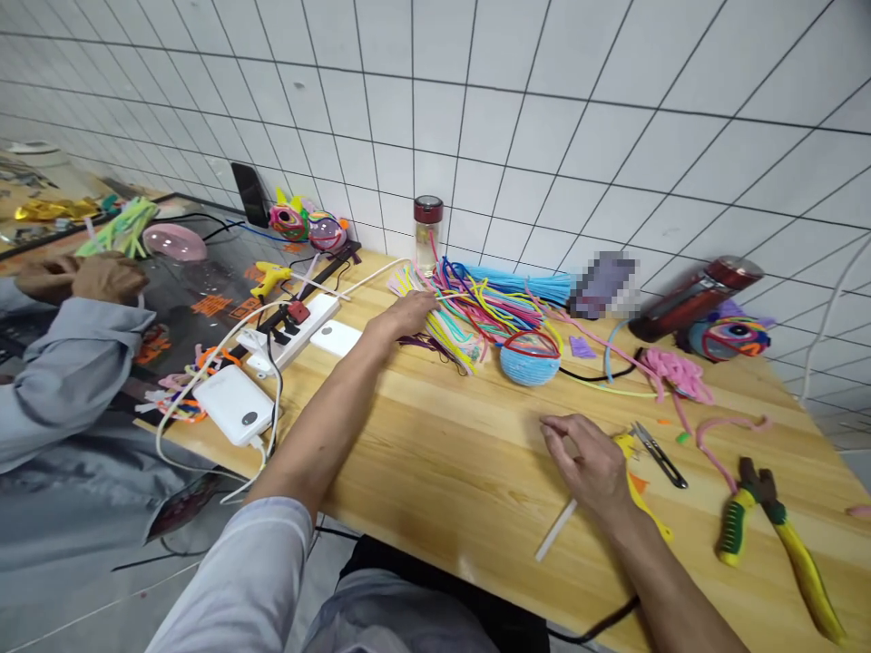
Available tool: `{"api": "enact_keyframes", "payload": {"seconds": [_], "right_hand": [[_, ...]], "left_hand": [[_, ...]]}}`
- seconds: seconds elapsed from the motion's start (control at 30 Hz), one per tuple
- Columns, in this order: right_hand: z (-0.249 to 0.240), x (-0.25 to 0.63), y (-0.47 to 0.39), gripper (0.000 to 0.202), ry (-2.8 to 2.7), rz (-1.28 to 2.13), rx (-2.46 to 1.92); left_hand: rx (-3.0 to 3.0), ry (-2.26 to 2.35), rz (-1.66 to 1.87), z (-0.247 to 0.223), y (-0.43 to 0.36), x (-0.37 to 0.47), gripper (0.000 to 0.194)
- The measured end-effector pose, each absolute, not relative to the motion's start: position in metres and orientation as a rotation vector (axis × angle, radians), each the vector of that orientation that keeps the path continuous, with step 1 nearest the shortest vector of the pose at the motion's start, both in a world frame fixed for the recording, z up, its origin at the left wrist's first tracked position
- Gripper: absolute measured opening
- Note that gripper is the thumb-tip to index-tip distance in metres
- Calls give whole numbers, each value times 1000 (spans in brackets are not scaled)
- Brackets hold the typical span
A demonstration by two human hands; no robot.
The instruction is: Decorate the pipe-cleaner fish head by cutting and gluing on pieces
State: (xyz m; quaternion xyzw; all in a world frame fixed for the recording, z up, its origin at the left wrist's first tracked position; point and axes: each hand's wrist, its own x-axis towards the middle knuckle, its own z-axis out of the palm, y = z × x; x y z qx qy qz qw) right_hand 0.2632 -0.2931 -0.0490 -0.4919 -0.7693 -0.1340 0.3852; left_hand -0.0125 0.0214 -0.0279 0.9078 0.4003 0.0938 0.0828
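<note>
Head view: left hand (pixel 413 314) touches pipe cleaners (pixel 476 317), grip unclear; right hand (pixel 593 464) half open.

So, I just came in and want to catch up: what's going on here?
The person's left hand is on a loose heap of many-coloured fuzzy craft stems; its fingertips are hidden, so its grip is unclear. The right hand, fingers curled, is over a yellow glue gun on the wooden table. A round light-blue object wrapped in fuzzy stems sits untouched by the heap. To the left, a co-worker's hands are at a bunch of pale green strips.
</note>
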Motion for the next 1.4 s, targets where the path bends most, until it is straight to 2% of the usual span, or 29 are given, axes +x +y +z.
{"api": "enact_keyframes", "payload": {"seconds": [0.17,0.4,0.53,0.67,0.73,0.83,1.0,1.3,1.4], "right_hand": [[-48,263,-294,13,-1947,-330,-1270],[-51,263,-296,16,-1936,-250,-1289],[-55,267,-296,14,-1915,-201,-1352],[-56,268,-295,13,-1922,-218,-1384],[-55,268,-294,13,-1934,-246,-1373],[-56,267,-293,13,-1941,-274,-1351],[-58,268,-292,14,-1923,-234,-1372],[-59,268,-291,15,-1922,-266,-1359],[-59,267,-290,14,-1910,-250,-1350]], "left_hand": [[2729,1316,276,-31,19,-14,39],[2675,1451,186,-20,18,-16,39],[2670,1358,111,-18,14,-17,43],[2699,1206,5,-18,9,-14,55],[2707,1223,-18,-19,6,-12,51],[2692,1259,4,-21,4,-11,40],[2674,1295,41,-26,5,-13,37],[2671,1410,213,-30,7,-9,52],[2657,1454,221,-31,7,-8,49]]}}
